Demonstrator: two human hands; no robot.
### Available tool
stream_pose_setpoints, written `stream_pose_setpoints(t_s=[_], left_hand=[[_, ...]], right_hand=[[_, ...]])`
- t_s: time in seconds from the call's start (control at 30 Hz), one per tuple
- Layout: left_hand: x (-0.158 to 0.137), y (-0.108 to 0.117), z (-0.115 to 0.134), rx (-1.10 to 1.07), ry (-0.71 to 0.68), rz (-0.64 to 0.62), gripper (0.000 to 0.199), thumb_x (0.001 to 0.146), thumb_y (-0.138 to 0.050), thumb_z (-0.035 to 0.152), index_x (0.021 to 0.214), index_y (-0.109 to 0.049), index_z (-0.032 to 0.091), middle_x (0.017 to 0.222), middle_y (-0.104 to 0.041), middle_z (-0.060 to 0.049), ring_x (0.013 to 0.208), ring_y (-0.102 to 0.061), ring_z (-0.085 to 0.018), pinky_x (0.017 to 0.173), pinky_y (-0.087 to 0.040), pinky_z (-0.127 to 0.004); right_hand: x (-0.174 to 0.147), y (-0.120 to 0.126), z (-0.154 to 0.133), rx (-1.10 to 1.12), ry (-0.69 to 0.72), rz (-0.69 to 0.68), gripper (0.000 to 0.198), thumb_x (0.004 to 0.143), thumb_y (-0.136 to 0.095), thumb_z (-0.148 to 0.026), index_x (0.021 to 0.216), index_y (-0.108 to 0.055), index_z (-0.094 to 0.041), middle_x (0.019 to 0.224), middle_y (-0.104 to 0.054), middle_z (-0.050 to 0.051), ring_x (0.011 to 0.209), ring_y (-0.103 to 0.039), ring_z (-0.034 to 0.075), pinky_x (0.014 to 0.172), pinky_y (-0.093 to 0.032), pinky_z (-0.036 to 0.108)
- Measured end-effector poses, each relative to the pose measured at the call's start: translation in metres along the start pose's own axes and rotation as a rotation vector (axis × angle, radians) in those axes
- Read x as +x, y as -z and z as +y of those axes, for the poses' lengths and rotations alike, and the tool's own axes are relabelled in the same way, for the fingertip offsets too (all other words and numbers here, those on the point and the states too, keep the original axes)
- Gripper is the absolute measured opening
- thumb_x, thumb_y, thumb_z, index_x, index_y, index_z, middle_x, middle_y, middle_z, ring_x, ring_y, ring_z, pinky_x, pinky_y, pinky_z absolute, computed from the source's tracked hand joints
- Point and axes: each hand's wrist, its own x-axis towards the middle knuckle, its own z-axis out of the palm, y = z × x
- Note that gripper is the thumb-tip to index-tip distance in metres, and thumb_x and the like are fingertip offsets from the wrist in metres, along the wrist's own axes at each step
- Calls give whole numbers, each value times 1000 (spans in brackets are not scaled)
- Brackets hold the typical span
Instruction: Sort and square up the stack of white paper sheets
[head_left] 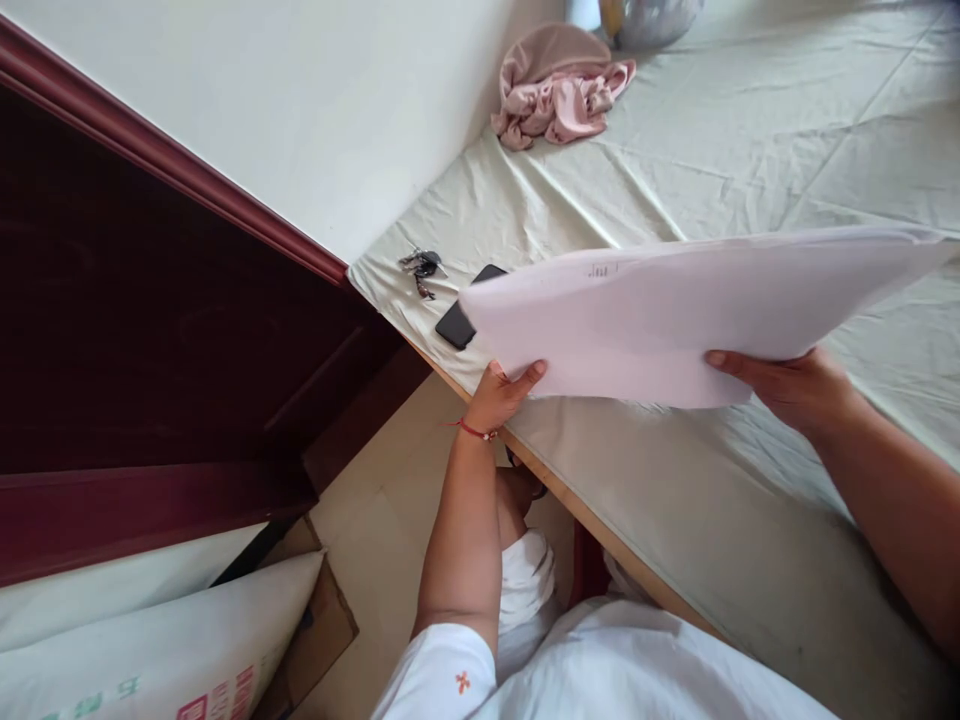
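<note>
Biggest thing from where I stand: the cloth-covered tabletop (pixel 847 90), bare wood showing along the person's edge. Next, the sheaf of white paper (pixel 637 320), held up over that edge, slightly bowed, its left end over the stretch near the wall corner. Can't tell if its far side touches the cloth. Crumpled pink fabric (pixel 559 90) sits along the wall edge; metal pot (pixel 654 22) farther along, cut off from view. Left hand (pixel 501 396): closed on the sheaf's near-left corner, thumb on top. Right hand (pixel 799 390): closed on the near side toward the other end, thumb on top, fingers hidden underneath. Risk: both grips sit on the near side, so the far side could sag and sheets shear or fan out if either thumb eases. Black phone (pixel 454 326), partly under the paper, lies close to the person's edge; a low leftward swing could shove it off. Same, less likely, for the keys (pixel 424 265), smallest, nearest the wall corner.
</note>
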Motion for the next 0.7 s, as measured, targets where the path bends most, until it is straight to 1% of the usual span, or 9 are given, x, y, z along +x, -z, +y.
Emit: stream_pose_setpoints(t_s=[0.07,0.13,0.27,0.37,0.4,0.47,0.57,0.63,0.7], left_hand=[[2,0,-6,-42,22,-8,42,69,-98,42,103,-82,22,100,-83,-8,114,-74,-27,108,-54,-39],[5,2,-12,-28,56,-30,43,72,-94,50,101,-83,20,98,-83,-9,107,-76,-28,99,-58,-36],[8,7,-21,67,81,-58,51,77,-85,66,92,-83,17,88,-82,-8,86,-75,-24,77,-59,-31],[5,7,-21,56,83,-95,53,78,-83,67,94,-84,17,91,-83,-9,83,-75,-23,76,-59,-30],[3,6,-20,42,90,-115,52,78,-84,66,96,-84,17,94,-83,-9,85,-75,-23,78,-59,-31],[-1,4,-17,-3,102,-144,50,75,-88,62,99,-85,18,97,-83,-10,89,-76,-25,82,-60,-34],[-6,1,-12,-44,46,-153,43,69,-96,52,95,-85,20,99,-82,-8,97,-76,-27,91,-60,-38],[-9,1,-8,-32,-19,-126,37,65,-99,46,87,-84,21,96,-82,-6,95,-75,-27,94,-59,-39],[-12,3,-2,-7,-64,-113,32,63,-99,42,82,-83,22,94,-82,-6,93,-74,-26,93,-59,-39]], right_hand=[[-9,-5,-2,66,-75,53,53,63,-101,-36,111,-79,-26,136,-74,5,132,-66,30,109,-61,40],[-18,-8,-2,112,-170,82,49,62,-101,-37,106,-80,-27,133,-76,5,131,-68,31,107,-63,39],[-39,-3,7,133,-363,22,40,62,-101,-36,98,-83,-31,122,-80,4,115,-76,33,90,-70,37],[-51,7,12,112,-420,-13,38,61,-101,-36,95,-85,-32,117,-81,4,108,-78,34,82,-72,36],[-54,10,12,109,-412,-2,38,60,-101,-36,94,-85,-32,118,-81,4,110,-78,33,83,-71,36],[-57,13,10,100,-325,49,37,60,-101,-35,92,-85,-31,123,-80,3,119,-74,32,94,-68,36],[-57,15,1,66,-76,119,36,64,-99,-34,96,-84,-33,127,-78,1,133,-67,29,117,-55,39],[-56,17,-7,-1,50,142,37,66,-98,-35,99,-83,-35,124,-78,0,132,-67,29,119,-54,43],[-53,22,-14,-120,105,124,34,64,-98,-40,94,-83,-35,111,-80,1,117,-73,31,107,-61,47]])
